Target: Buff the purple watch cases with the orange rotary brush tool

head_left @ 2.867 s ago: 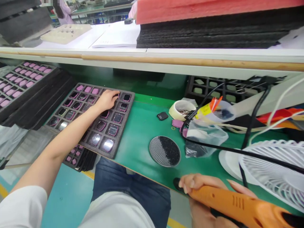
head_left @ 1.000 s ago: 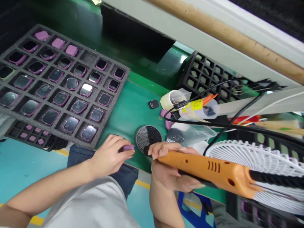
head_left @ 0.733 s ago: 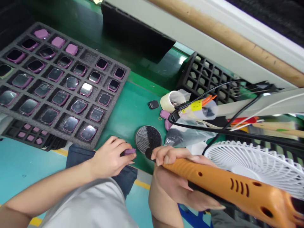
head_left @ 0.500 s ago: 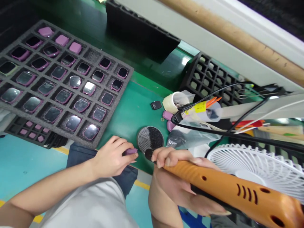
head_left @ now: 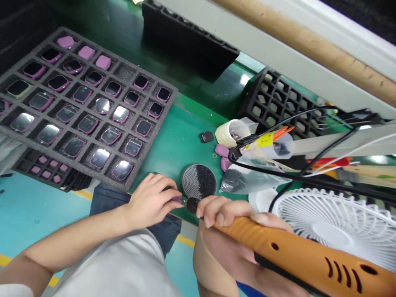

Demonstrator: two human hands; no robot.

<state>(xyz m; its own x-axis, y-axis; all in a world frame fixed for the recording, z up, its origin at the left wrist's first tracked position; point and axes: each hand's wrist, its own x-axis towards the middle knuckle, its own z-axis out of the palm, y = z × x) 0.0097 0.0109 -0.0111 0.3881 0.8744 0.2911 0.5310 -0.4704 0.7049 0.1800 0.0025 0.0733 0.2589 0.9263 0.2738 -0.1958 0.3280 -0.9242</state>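
My left hand (head_left: 153, 202) is closed on a small purple watch case (head_left: 177, 200), holding it at the near edge of the green mat (head_left: 173, 144). My right hand (head_left: 229, 214) grips an orange electric screwdriver (head_left: 297, 255), whose black tip (head_left: 191, 204) touches the case. A round perforated screw dish (head_left: 198, 182) lies just beyond the tip. To the left sits a grey foam tray (head_left: 168, 105) filled with several purple watch cases, screens up.
A white desk fan (head_left: 337, 227) stands at the right under black cables (head_left: 309, 181). A tape roll (head_left: 230, 133), a plastic bag (head_left: 244, 181), loose purple cases (head_left: 222, 151) and a black grid tray (head_left: 278, 103) crowd the back. A second foam tray (head_left: 43, 173) lies below the first.
My left hand took a case from the foam tray and brought it to the mat's near edge. The screwdriver tip has closed in and now meets the case.
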